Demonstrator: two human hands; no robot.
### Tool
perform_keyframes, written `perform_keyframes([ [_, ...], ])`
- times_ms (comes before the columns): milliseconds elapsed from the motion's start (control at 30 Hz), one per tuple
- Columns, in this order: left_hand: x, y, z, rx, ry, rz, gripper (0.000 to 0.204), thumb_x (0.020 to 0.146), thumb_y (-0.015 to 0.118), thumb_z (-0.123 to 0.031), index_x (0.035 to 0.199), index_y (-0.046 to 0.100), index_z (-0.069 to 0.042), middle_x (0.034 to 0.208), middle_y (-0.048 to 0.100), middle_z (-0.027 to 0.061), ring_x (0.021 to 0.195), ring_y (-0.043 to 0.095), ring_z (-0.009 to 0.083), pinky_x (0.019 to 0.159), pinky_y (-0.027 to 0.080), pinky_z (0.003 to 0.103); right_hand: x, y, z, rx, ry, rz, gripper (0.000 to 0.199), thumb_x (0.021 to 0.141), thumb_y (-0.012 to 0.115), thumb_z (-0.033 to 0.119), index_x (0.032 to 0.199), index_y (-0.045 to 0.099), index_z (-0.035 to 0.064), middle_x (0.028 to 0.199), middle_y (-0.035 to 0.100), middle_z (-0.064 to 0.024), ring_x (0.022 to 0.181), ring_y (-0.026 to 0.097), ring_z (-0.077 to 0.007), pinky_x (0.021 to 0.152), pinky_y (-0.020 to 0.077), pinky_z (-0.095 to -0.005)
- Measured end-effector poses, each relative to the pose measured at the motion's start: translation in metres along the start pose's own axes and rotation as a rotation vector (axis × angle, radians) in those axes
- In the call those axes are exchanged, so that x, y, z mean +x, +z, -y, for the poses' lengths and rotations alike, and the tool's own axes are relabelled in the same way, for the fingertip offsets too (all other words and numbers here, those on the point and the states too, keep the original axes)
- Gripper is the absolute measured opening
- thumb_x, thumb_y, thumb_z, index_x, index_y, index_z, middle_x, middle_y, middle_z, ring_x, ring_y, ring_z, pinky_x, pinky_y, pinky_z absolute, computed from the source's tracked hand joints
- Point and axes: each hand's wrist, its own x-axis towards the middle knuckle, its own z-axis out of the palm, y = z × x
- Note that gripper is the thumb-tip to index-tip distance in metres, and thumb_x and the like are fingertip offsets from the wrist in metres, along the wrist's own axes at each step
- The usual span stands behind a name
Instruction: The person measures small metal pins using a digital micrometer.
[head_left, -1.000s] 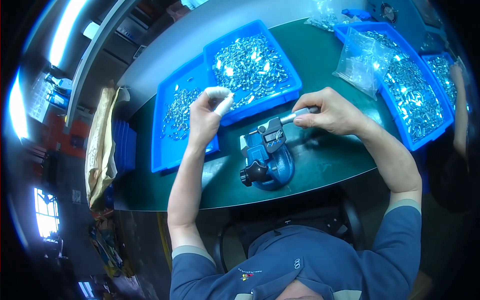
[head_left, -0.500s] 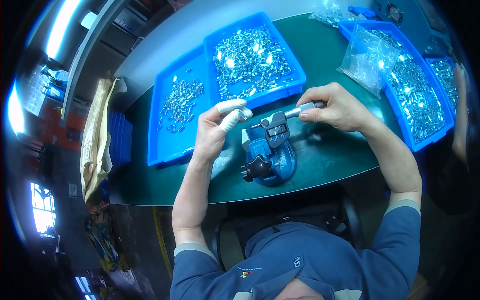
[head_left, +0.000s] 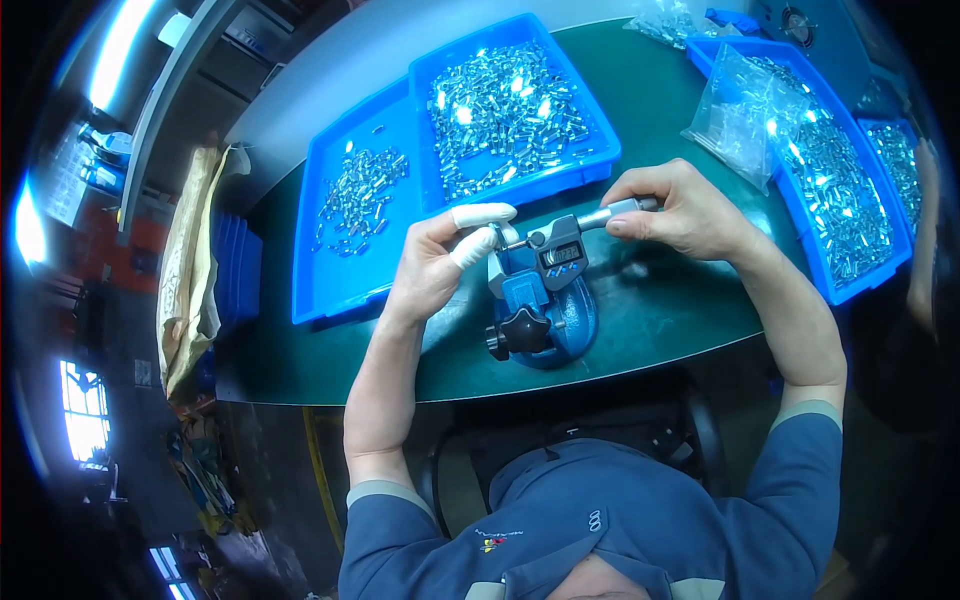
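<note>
A digital micrometer [head_left: 562, 256] sits clamped in a blue stand [head_left: 572, 325] with a black knob, close to the table's near edge. My left hand [head_left: 432, 262], with white covers on thumb and forefinger, pinches a small shiny metal sleeve [head_left: 504, 235] at the measuring gap. The fingers partly hide the sleeve, so whether both measuring faces touch it cannot be seen. On the other side, my right hand [head_left: 690, 213] grips the micrometer's thimble [head_left: 612, 212] between thumb and fingers.
Behind the micrometer stands a blue tray [head_left: 598, 168] heaped with metal sleeves. A second blue tray [head_left: 335, 290] at left holds a smaller pile. At right, another filled blue tray [head_left: 838, 291] has a clear plastic bag [head_left: 735, 125] over its edge. Brown sacking [head_left: 190, 270] hangs at far left.
My left hand has moved slightly right, bringing the sleeve from beside the micrometer to its measuring gap. My right hand stays on the thimble.
</note>
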Motion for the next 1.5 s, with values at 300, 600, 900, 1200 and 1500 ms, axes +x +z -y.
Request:
perform_keyframes([
  [300,-0.0004,0.0002,-0.0003,0.044,-0.014,0.008,0.027,0.096,0.064,-0.007,0.121,0.069,-0.002,0.111,0.072,0.0085,0.099,0.066,0.0135,0.089,0.053,0.030,-0.0002,0.0008,0.0022,0.019,0.031,-0.009,0.030,0.088,0.074,0.028,0.099,0.073,0.0002,0.078,0.068,-0.0042,0.071,0.059,-0.0102,0.063,0.0440,-0.0247],
  [600,-0.0012,0.0024,-0.0010,0.067,0.022,-0.007,0.030,0.095,0.067,-0.015,0.122,0.067,0.000,0.107,0.071,0.0081,0.097,0.067,0.0150,0.087,0.053,0.030,0.0010,0.0018,0.0002,0.014,0.046,0.001,0.028,0.091,0.071,0.028,0.094,0.073,0.0000,0.075,0.067,-0.0040,0.071,0.059,-0.0104,0.063,0.0438,-0.0255],
  [900,-0.0010,0.0022,-0.0046,0.118,0.009,0.004,0.029,0.095,0.067,-0.015,0.121,0.068,-0.001,0.106,0.072,0.0078,0.098,0.067,0.0137,0.085,0.054,0.028,-0.0006,-0.0017,0.0022,-0.099,0.016,0.001,0.030,0.089,0.072,0.029,0.100,0.071,0.0006,0.079,0.066,-0.0042,0.072,0.059,-0.0105,0.065,0.0449,-0.0255],
  [1200,-0.0018,0.0026,-0.0054,0.159,0.028,0.000,0.029,0.095,0.068,-0.014,0.122,0.069,-0.002,0.106,0.072,0.0072,0.096,0.067,0.0127,0.084,0.053,0.027,0.0008,0.0012,0.0003,0.020,0.009,0.005,0.029,0.092,0.070,0.029,0.094,0.071,0.0000,0.077,0.067,-0.0049,0.072,0.062,-0.0119,0.065,0.0464,-0.0260],
  [1500,-0.0010,0.0072,-0.0042,0.068,-0.017,-0.023,0.026,0.097,0.062,-0.009,0.121,0.069,-0.002,0.107,0.072,0.0082,0.097,0.066,0.0129,0.085,0.053,0.029,0.0004,0.0011,0.0000,0.031,0.003,-0.003,0.030,0.092,0.070,0.031,0.093,0.071,0.0006,0.075,0.067,-0.0043,0.070,0.061,-0.0114,0.064,0.0456,-0.0254],
])
